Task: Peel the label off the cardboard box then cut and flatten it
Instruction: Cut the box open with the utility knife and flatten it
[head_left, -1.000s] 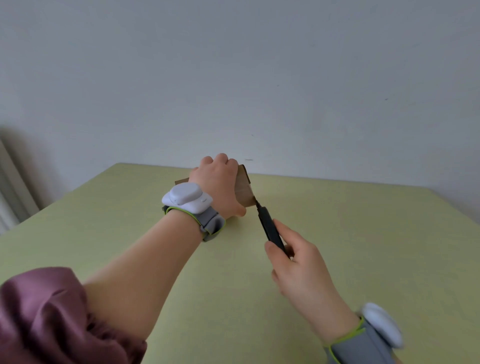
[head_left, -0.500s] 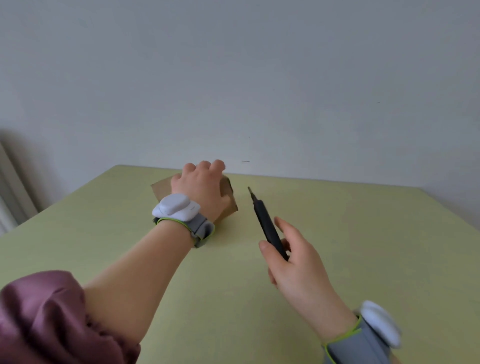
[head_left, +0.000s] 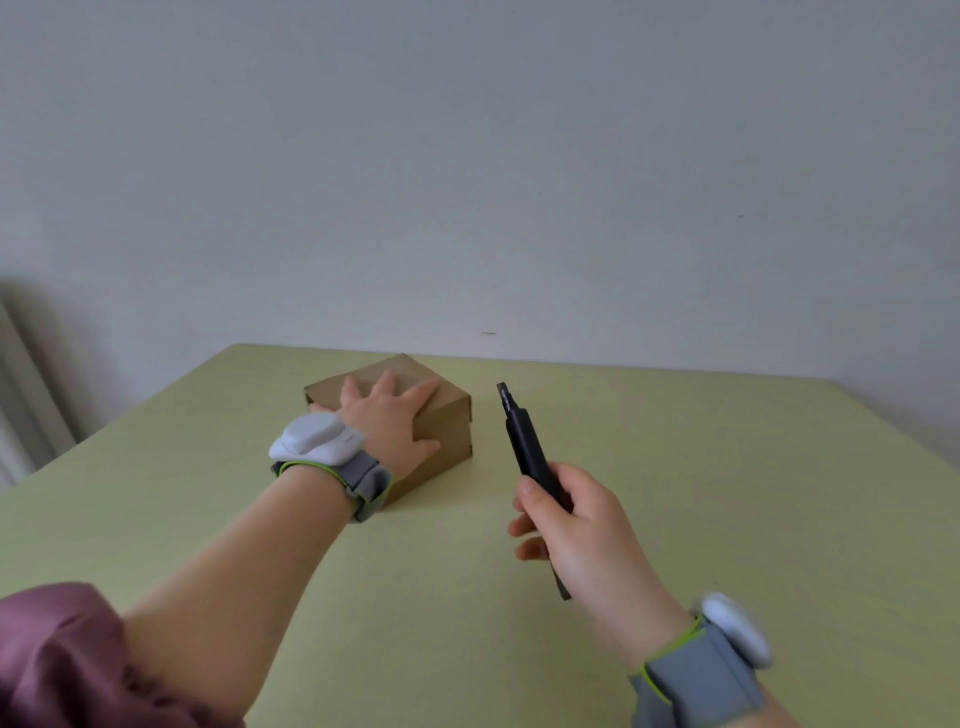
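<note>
On far-left part of pale green tabletop (head_left: 675, 519): small closed brown cardboard box (head_left: 447, 431), resting flat. Left hand (head_left: 387, 415) splayed flat on lid, pinning it, gripping nothing. Right hand (head_left: 576, 525) wrapped round slim black utility knife (head_left: 524, 447), blade clear of box's right side. Box probably light, stiff-walled, apt to slide; hold from above. No label visible. Ample bare room right and front; far table edge close behind box.

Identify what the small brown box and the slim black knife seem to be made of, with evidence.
Small brown box: cardboard, by its matt tan faces and folded edges with a seam at the corner.
Slim black knife: handle probably matt plastic, dark and without shine; the blade tip looks dark too, its metal unclear.
</note>
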